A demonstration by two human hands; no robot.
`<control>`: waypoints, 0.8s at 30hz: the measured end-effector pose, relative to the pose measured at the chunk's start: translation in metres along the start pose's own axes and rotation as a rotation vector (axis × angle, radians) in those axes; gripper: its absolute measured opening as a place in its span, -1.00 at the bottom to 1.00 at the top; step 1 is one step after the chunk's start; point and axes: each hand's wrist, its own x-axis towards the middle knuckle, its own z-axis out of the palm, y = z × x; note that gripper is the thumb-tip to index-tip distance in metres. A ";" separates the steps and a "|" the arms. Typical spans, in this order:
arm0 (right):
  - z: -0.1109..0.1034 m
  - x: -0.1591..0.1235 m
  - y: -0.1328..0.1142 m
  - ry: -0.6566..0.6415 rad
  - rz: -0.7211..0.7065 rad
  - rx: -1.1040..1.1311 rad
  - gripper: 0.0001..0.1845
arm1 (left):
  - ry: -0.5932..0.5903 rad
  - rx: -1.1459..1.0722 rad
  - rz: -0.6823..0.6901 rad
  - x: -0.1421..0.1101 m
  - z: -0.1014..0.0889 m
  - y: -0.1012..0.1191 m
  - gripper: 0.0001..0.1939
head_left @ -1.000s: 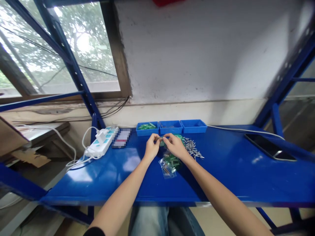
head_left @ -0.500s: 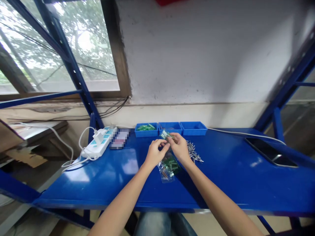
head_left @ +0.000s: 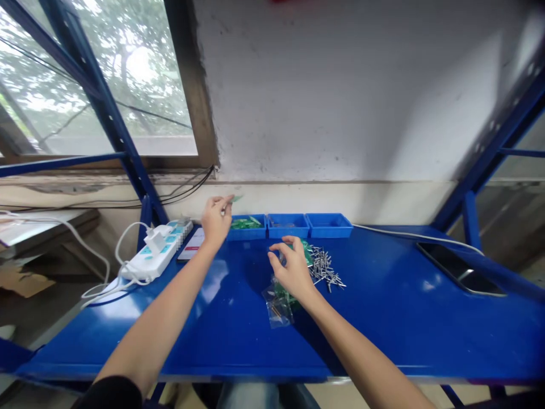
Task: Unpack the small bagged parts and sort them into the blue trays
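My left hand (head_left: 216, 221) is raised at the left blue tray, pinching a small green strip-like piece (head_left: 237, 198) between thumb and fingertips; it is blurred. Similar green plastic pieces (head_left: 244, 224) lie in that tray. My right hand (head_left: 293, 267) hovers over the table, fingers curved, with a gap between thumb and forefinger. Just behind it shows a green packet (head_left: 307, 250), partly hidden; I cannot tell whether the hand touches it. A heap of metal screws (head_left: 327, 270) lies to its right. Below the hand is a clear plastic bag (head_left: 279, 312) with brownish and green pieces.
The middle blue tray (head_left: 288, 232) holds a few small things; the right blue tray (head_left: 328, 232) stands beside it. A white power strip (head_left: 155, 255) with cables and a phone (head_left: 191, 247) are at left. A dark phone (head_left: 460, 270) lies at right on the blue table (head_left: 383, 324).
My hands were together at a green packet; now they are apart. The left has moved left and up with a green piece, the right slightly down and left. The view has shifted a little.
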 end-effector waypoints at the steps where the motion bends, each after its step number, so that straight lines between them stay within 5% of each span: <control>1: -0.001 0.000 -0.002 0.003 -0.006 0.002 -0.82 | -0.053 0.171 0.014 0.008 0.002 -0.005 -0.64; 5: -0.006 0.005 -0.001 0.019 -0.032 -0.038 -0.81 | -0.208 0.335 -0.024 0.001 0.022 -0.026 -0.81; 8: -0.020 0.016 0.014 0.026 -0.009 -0.073 -0.78 | -0.198 0.372 -0.055 -0.024 0.034 -0.034 -0.71; 14: -0.061 0.036 0.070 -0.003 0.209 -0.297 -0.65 | -0.101 0.339 0.103 -0.065 0.034 -0.004 -0.64; 20: -0.051 0.031 0.093 -0.212 0.220 -0.443 -0.60 | -0.518 0.081 0.255 -0.108 0.048 0.040 -0.83; 24: -0.043 0.043 0.098 -0.344 0.132 -0.424 -0.56 | -0.608 0.074 0.248 -0.115 0.054 0.039 -0.80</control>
